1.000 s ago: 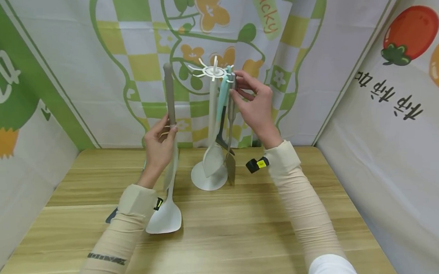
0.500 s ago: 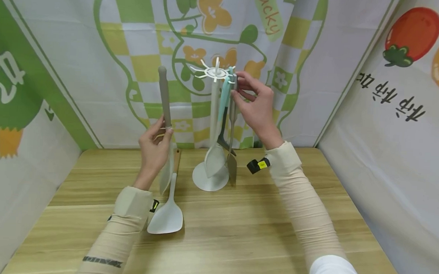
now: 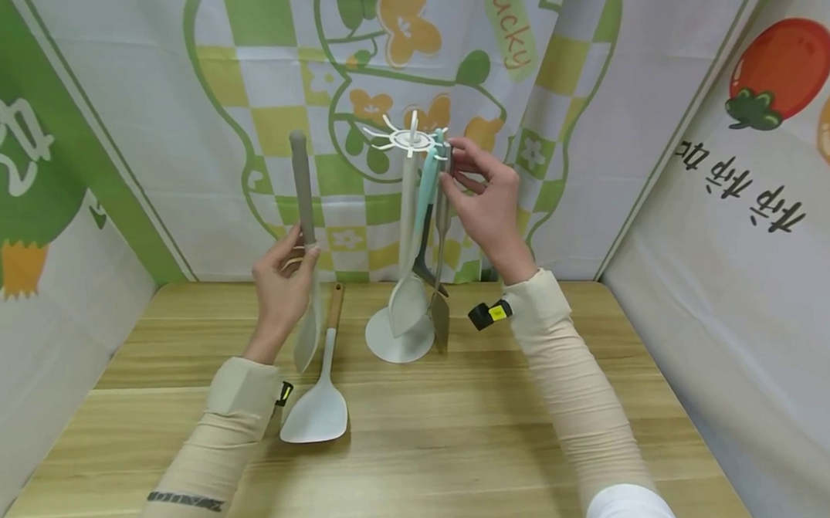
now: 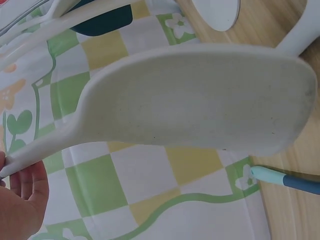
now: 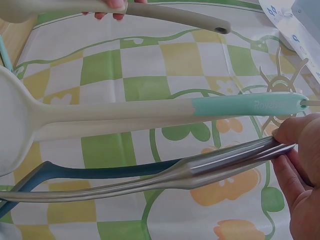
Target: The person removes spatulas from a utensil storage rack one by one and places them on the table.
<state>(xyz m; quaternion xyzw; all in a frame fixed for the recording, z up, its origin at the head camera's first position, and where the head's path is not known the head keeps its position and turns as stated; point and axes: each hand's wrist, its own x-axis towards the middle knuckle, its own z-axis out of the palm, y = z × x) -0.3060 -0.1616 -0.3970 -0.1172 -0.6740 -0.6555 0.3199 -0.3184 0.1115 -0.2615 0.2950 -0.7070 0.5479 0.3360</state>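
Observation:
My left hand (image 3: 281, 292) pinches a grey-handled spatula (image 3: 301, 184) low on its handle and keeps it upright, handle up, left of the white utensil rack (image 3: 412, 141). In the left wrist view, its broad pale blade (image 4: 195, 100) fills the middle. My right hand (image 3: 485, 204) is at the rack's hooks, thumb and fingers pinching the top of a steel spatula (image 5: 225, 162). Beside that hangs a mint-handled ladle (image 5: 245, 104) with a pale bowl. A dark blue utensil (image 5: 110, 172) shows behind the steel handle.
On the wooden table (image 3: 490, 448) lies a pale turner (image 3: 318, 415) with a wooden handle, left of the rack's round base (image 3: 377, 338). A mint and dark blue handle (image 4: 285, 179) lies near the left hand. A patterned curtain (image 3: 268, 129) hangs close behind the rack.
My left hand has moved left and slightly down with the grey-handled spatula, uncovering the wooden handle of the turner on the table. The right hand stays at the steel spatula's top.

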